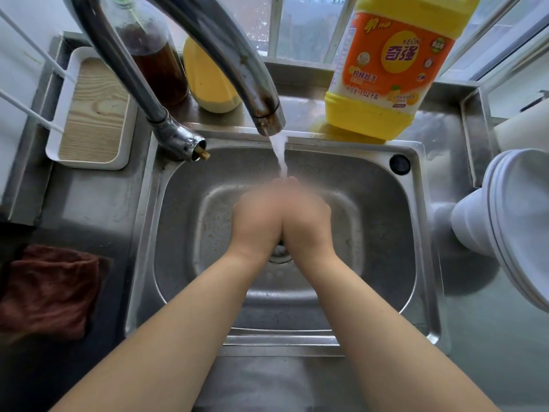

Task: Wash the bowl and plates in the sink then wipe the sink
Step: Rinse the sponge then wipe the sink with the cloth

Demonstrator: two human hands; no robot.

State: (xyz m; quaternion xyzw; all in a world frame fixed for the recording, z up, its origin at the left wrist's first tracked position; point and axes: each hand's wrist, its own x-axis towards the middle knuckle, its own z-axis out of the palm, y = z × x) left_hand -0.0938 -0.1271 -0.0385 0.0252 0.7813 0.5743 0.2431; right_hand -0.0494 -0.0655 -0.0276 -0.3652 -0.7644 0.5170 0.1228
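We find the white ceramic bowl and plates point(505, 221) out of the basin, stacked on their sides on the steel worktop point(89, 209) to the right of the sink, so we judge the washing done or close to it. The rectangular stainless steel sink point(386, 233) holds no dishes that we can see; its floor looks wet and speckled. Over the drain, our left hand point(257, 221) and right hand point(307, 221) are pressed together under the stream from the curved chrome tap point(237, 55), blurred by movement. They hold nothing that we can make out; whether the fingers are straight or curled we cannot tell through the blur. We take this for a rinse of the hands between steps.

What seems left is the wiping of the sink. A crumpled dark red cloth point(50, 289) lies on the worktop at the left, well apart from the hands, untouched. Behind the basin stands a yellow bottle of dish liquid with an orange label point(395, 69).
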